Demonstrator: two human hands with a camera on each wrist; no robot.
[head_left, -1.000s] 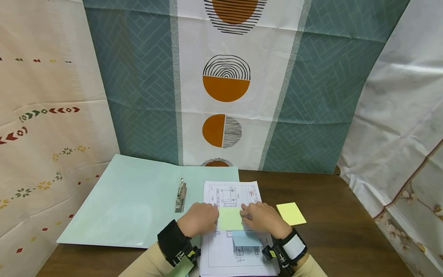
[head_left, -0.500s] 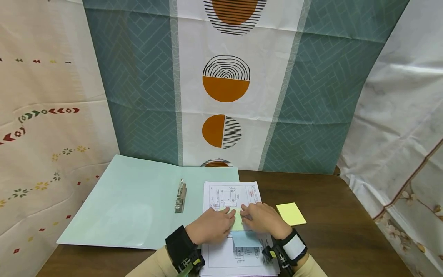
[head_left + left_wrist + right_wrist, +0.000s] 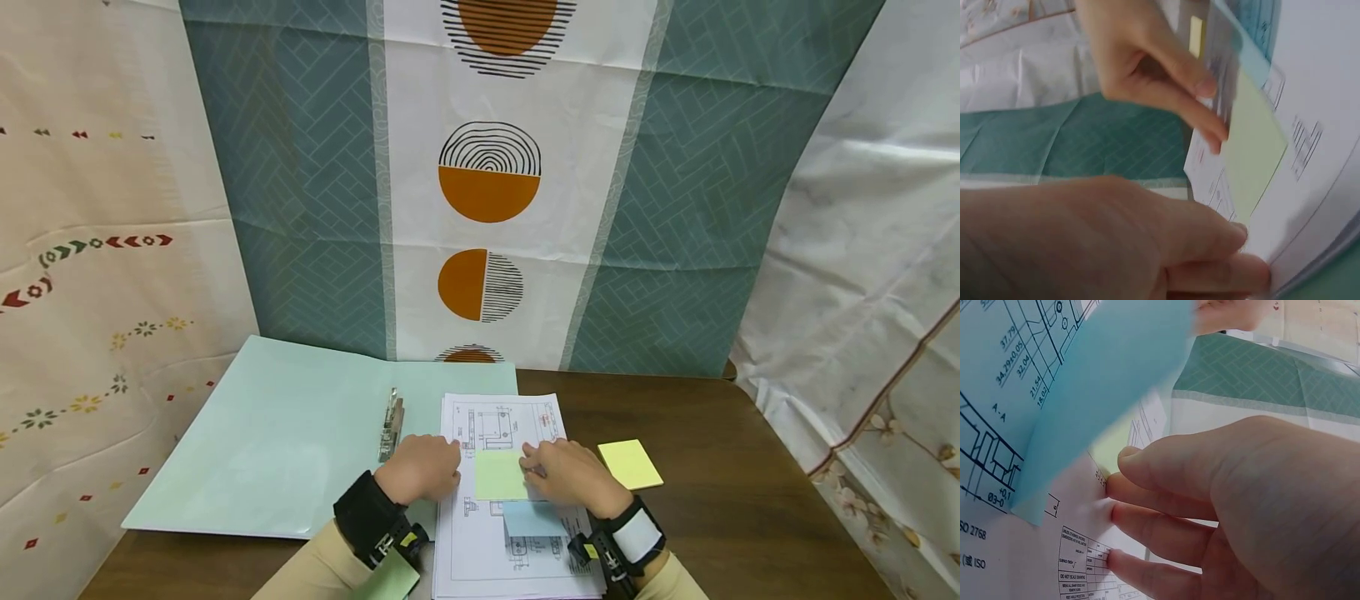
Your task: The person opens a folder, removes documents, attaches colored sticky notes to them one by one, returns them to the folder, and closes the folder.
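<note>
A pale green sticky note (image 3: 500,475) lies on a stack of printed technical drawings (image 3: 495,575), with a blue sticky note (image 3: 534,518) just below it, one end lifted in the right wrist view. My left hand (image 3: 420,468) is at the left edge of the drawings, beside the green note. In the left wrist view its thumb and forefinger extend close over the paper near the note's corner. My right hand (image 3: 566,475) touches the right side of the green note and the sheet. In the right wrist view its fingers (image 3: 1160,531) are extended, tips against the paper.
A pale mint folder (image 3: 285,450) lies open at left, with a metal clip (image 3: 392,425) on it. Yellow sticky notes (image 3: 630,463) lie right of the drawings on the brown table (image 3: 750,500). Another green note (image 3: 386,577) overlaps the left sleeve. Patterned cloths hang behind.
My left hand passed rightward over the green note half a second ago, then went back left off it, uncovering the note. My right hand has stayed in place.
</note>
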